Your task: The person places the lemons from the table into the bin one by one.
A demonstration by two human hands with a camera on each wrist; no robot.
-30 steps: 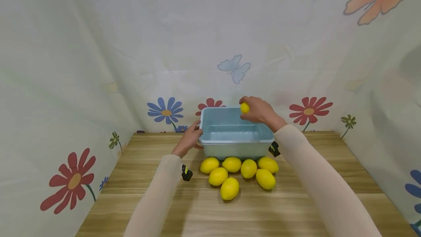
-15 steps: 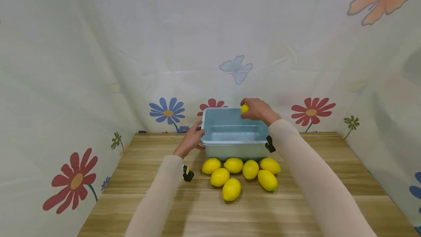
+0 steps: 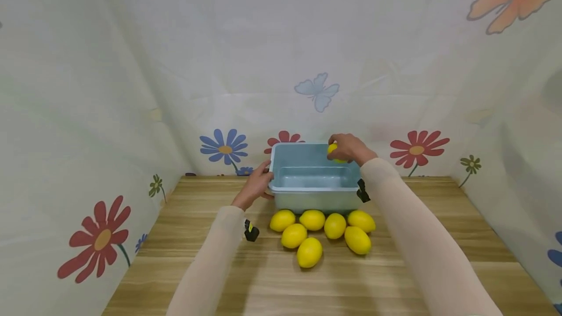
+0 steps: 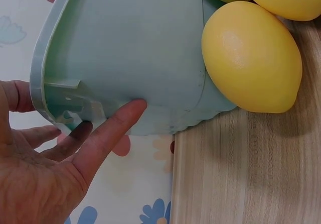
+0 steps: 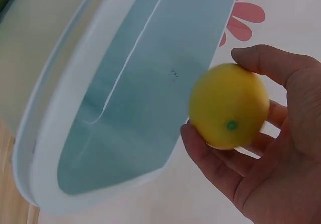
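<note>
A light blue-green plastic bin stands at the back of the wooden table. My left hand grips its left end; in the left wrist view the thumb is at the rim and the forefinger lies along the outer wall. My right hand holds a lemon above the right part of the bin. In the right wrist view, thumb and fingers surround that lemon, its green tip showing. Several lemons lie on the table in front of the bin.
The wooden table extends in front of the bin and to both sides. A pale flowered and butterfly-printed curtain closes in the back and sides. Small black devices are on the wrists, such as the left wrist camera.
The right hand has shifted slightly right and down with its lemon over the bin. The left hand keeps its grip, and the lemons on the table lie as before.
</note>
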